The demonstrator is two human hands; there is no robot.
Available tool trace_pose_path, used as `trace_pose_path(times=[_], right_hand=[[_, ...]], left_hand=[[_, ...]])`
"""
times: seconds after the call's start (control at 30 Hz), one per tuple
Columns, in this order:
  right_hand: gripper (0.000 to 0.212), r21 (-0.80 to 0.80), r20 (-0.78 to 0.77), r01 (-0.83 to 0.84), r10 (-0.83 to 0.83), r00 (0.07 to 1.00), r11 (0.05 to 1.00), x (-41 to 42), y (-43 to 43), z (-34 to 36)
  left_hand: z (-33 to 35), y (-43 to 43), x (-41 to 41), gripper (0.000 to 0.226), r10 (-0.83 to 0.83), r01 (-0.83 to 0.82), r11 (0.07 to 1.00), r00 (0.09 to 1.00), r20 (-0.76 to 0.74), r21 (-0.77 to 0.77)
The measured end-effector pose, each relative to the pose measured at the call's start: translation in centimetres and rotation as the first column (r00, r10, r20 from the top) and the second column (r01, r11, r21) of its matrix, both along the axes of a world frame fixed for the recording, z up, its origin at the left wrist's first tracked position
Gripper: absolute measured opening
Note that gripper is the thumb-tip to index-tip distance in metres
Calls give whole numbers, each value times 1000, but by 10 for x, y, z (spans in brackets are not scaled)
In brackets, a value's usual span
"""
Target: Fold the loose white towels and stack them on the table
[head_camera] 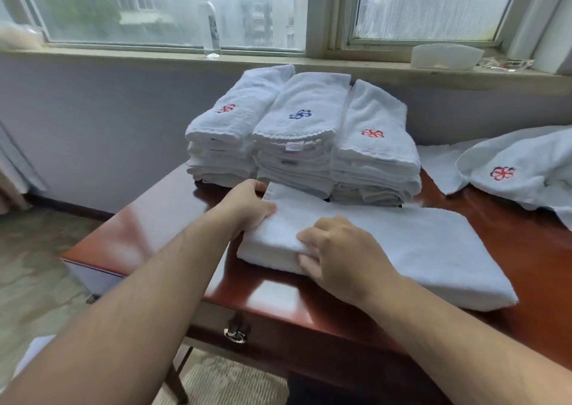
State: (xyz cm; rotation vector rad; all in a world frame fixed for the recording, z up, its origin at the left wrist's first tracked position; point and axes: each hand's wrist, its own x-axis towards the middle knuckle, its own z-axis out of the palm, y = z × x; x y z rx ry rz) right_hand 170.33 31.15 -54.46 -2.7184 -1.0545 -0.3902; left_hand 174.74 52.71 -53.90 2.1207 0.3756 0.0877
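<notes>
Reddish table (154, 228) under a rainy window (154, 5) carries the work. Both hands hold the left end of a half-folded towel (418, 249): the left hand (244, 209) grips its far corner and the right hand (340, 256) pinches the near edge, probably to square the layers. Finished stacks (303, 144) sit just beyond the hands; loose towels (510, 169) wait further right.

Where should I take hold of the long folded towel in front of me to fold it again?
Take the folded towel by the two corners of its left short end, coming from the left. It lies flat as a strip running rightward, so that end should carry over onto the right one.
</notes>
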Motion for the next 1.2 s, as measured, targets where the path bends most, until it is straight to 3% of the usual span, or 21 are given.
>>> trace_pose_path(times=[0.1, 0.17, 0.27, 0.37, 0.43, 0.5, 0.63, 0.77, 0.9, 1.0, 1.1, 1.2], right_hand=[[39, 35, -111, -8, 12, 994, 999, 1, -8, 3], [31, 162, -163, 42, -15, 987, 986, 10, -20, 9], [23, 227, -161, 195, -161, 974, 954, 30, -45, 17], [34, 137, -176, 316, -291, 940, 939, 43, -69, 10], [52, 21, -177, 359, -350, 920, 933, 46, -84, -2], [65, -73, -231, 384, -391, 891, 920, 49, -98, -11], [69, -137, -339, 395, -418, 843, 908, 59, -112, -16], [80, -157, -341, 458, -483, 806, 875, 60, -124, -15], [82, -139, -400, 630, -625, 670, 764, 56, -144, -12], [83, 41, -513, 766, -644, 567, 642, 50, -158, -5], [74, 330, -661, 828, -515, 546, 454, 42, -171, 7], [64, 373, -872, 879, -210, 441, 297, 33, -180, 16]], left_hand=[[0, -8, -4, 51, 60, -67, 929, 998, 31, 364], [1, -20, -12, 43, 42, -125, 880, 981, 188, 458], [1, -50, -25, 33, -206, -52, 846, 886, 415, 531], [-9, -77, -25, 34, -440, 223, 786, 857, 269, 576], [-23, -85, -20, 49, -478, 327, 679, 876, 58, 658], [-34, -88, -17, 60, -455, 342, 594, 889, -47, 728], [-37, -89, -15, 74, -440, 349, 595, 895, -70, 724], [-37, -93, -16, 64, -445, 347, 571, 892, -74, 744], [-34, -98, -21, 61, -435, 342, 567, 897, -80, 749], [-33, -99, -24, 61, -434, 339, 570, 898, -76, 748], [-32, -100, -25, 60, -437, 342, 568, 896, -78, 748], [-33, -99, -27, 61, -450, 349, 565, 890, -75, 747]])
